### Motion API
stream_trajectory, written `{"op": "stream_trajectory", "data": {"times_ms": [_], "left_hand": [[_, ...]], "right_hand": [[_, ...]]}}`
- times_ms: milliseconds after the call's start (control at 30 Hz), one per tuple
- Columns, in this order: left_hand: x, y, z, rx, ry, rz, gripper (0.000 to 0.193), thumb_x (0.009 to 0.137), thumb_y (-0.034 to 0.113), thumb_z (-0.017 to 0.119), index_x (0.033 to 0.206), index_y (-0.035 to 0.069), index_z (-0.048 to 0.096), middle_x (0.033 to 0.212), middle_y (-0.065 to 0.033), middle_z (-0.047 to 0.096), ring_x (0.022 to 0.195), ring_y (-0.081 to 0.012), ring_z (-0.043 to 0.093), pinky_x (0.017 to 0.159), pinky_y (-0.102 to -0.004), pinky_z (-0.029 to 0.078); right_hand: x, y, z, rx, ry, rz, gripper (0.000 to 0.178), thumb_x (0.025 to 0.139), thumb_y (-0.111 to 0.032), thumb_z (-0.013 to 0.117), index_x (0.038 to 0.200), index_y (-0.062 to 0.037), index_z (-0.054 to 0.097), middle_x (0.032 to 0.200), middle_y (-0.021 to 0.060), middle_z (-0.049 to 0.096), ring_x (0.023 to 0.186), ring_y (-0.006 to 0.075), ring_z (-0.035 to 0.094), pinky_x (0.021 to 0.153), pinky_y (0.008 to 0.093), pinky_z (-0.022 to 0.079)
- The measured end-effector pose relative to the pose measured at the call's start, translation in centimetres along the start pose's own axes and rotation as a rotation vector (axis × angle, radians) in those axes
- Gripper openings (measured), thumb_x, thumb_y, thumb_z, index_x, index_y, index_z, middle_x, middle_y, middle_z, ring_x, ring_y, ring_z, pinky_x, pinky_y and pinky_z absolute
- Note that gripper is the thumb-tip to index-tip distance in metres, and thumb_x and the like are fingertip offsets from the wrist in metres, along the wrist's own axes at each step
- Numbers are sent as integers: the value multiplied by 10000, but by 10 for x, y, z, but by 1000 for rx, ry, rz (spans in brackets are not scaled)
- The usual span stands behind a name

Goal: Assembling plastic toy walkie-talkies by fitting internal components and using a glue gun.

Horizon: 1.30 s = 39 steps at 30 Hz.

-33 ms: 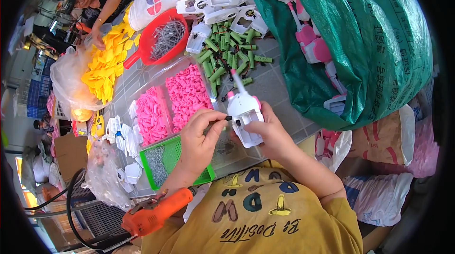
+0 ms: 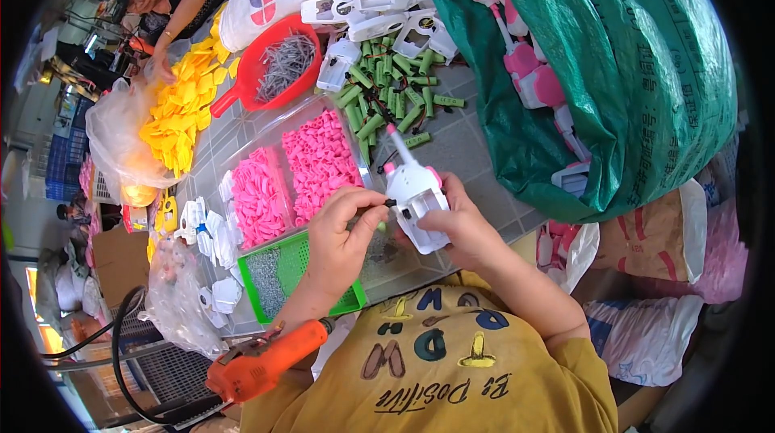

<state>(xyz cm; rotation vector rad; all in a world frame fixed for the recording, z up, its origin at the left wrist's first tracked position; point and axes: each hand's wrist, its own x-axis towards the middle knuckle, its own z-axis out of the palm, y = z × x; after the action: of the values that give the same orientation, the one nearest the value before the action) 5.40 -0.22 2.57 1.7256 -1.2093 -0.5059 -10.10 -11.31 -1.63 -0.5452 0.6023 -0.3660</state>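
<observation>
My right hand (image 2: 460, 227) grips a white plastic housing (image 2: 413, 188) with pink trim and a long narrow neck, its thumb resting over an opening in the body. The neck points away from me toward a heap of green cylindrical batteries (image 2: 391, 90) with dark leads. At the housing's left side, my left hand (image 2: 345, 227) pinches a small black part (image 2: 390, 202), perhaps a plug; its exact kind is too small to tell. A bit of green (image 2: 382, 225) shows beside the left fingers, mostly hidden.
Left of my hands stand a clear divided tray of pink parts (image 2: 323, 160) and a green tray (image 2: 353, 297) of small screws. Beyond are a red scoop (image 2: 278, 39) of grey pieces, yellow parts (image 2: 182, 114) and a co-worker. A green sack (image 2: 646, 110) rises right; an orange power screwdriver (image 2: 266, 360) lies near.
The white housing has shifted very slightly toward me. A bit of green has come into sight beside my left fingers. Both grips stay the same.
</observation>
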Motion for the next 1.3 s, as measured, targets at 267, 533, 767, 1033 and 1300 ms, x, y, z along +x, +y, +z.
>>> {"op": "stream_trajectory", "data": {"times_ms": [267, 533, 767, 1033, 1300], "left_hand": [[-9, -12, 2, 29, -264, 29, 133, 862, 11, 735, 992, -13, 721, 915, -99, 677, 827, -220, 664, 750, -318, 525], [-8, -18, 18, 71, -258, 48, 150, 857, -7, 738, 1007, -1, 724, 922, -108, 676, 822, -233, 675, 721, -323, 535], [-5, -7, 32, 133, -278, 121, 142, 849, 9, 744, 988, 7, 719, 922, -115, 666, 821, -274, 671, 727, -348, 538], [0, -9, 51, 132, -245, 212, 150, 842, 11, 745, 988, 15, 713, 919, -114, 662, 821, -282, 669, 715, -359, 535], [1, -3, 49, 111, -165, 194, 171, 838, -3, 750, 1004, 19, 716, 945, -114, 664, 834, -278, 670, 703, -354, 535]], "right_hand": [[6, -3, -57, -657, -159, 28, 569, 812, -115, 786, 1304, 9, 528, 1146, 111, 657, 1039, 157, 622, 888, 318, 521], [5, 3, -55, -1237, 56, -557, 574, 720, -48, 825, 1248, -26, 601, 1145, 142, 626, 1049, 281, 652, 912, 352, 531], [-4, -18, -76, -1182, -79, -533, 517, 738, 1, 800, 1222, -28, 620, 1152, 110, 625, 1092, 238, 639, 896, 347, 532], [-17, -22, -86, -475, -180, -249, 914, 675, -41, 901, 1437, -69, 396, 1366, 72, 533, 1232, 209, 568, 1039, 368, 513], [-20, 2, -76, -277, -34, -269, 845, 747, -14, 839, 1473, -71, 409, 1429, 75, 532, 1299, 188, 540, 1026, 349, 512]]}}
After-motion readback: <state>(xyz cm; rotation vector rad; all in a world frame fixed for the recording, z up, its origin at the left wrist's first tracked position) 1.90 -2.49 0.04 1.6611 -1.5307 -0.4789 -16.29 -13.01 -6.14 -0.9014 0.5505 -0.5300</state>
